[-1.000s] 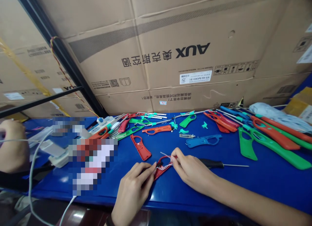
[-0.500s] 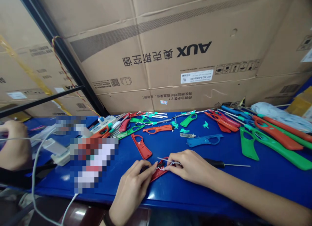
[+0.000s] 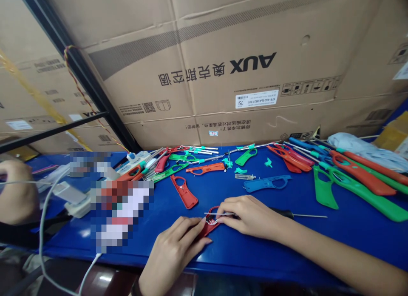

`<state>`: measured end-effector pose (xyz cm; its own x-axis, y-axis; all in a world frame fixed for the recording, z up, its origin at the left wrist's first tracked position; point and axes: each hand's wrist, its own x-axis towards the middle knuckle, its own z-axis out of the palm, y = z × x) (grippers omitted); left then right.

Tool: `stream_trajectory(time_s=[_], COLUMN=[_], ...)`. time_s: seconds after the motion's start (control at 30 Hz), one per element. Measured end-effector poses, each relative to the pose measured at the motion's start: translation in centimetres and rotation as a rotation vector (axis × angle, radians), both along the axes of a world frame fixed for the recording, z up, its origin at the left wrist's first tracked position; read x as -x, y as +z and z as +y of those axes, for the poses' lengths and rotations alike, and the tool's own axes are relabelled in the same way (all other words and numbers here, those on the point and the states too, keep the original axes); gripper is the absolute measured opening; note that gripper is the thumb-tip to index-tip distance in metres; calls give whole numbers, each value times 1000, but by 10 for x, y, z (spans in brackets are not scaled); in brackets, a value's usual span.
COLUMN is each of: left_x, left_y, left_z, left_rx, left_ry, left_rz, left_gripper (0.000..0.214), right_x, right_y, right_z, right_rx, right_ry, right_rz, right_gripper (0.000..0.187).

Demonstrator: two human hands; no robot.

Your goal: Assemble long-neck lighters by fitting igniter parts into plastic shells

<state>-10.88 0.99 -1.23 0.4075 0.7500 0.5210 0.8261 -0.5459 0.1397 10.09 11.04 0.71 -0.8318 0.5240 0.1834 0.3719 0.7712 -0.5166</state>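
Note:
A red plastic handle shell (image 3: 208, 226) lies on the blue table (image 3: 287, 245) between my hands. My left hand (image 3: 175, 251) rests on its near end, fingers laid along it and pressing it down. My right hand (image 3: 248, 215) pinches a thin white wire (image 3: 211, 220) at the shell's far end, fingers closed. A thin metal rod (image 3: 213, 213) sticks out leftward from under my right fingers. A black-handled screwdriver (image 3: 298, 214) lies just behind my right hand.
Several red, green and blue handle shells and long lighter bodies (image 3: 350, 177) are scattered across the table's back. Another red shell (image 3: 184, 192) lies ahead of my left hand. Cardboard boxes (image 3: 223, 66) wall the back. Another person's hand (image 3: 15, 194) is at far left, beside a white cable (image 3: 44, 228).
My right hand has lowered toward the table and moved slightly left with the wire. My left hand's fingers have flattened onto the red shell.

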Motion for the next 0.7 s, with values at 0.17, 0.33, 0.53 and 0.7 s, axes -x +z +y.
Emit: stream_trajectory(time_s=[0.17,0.33,0.53,0.7], left_x=[2,3,0,-1], left_y=[-1,-3,3,9], left_z=[2,1,1,4], left_rx=[46,102,207,294], left_ry=[-12,-1,62,-8], left_rz=[-51,-76,28,53], left_gripper=[19,18,26,27], right_x=[-3,-2,-3,-5], right_y=[2,3,4,7], right_z=[1,0,2,1], right_rx=[25,14,-11,40], right_ry=[42,115,127,147], right_rz=[16,-7,-32,-2], right_gripper=[13,15,17,17])
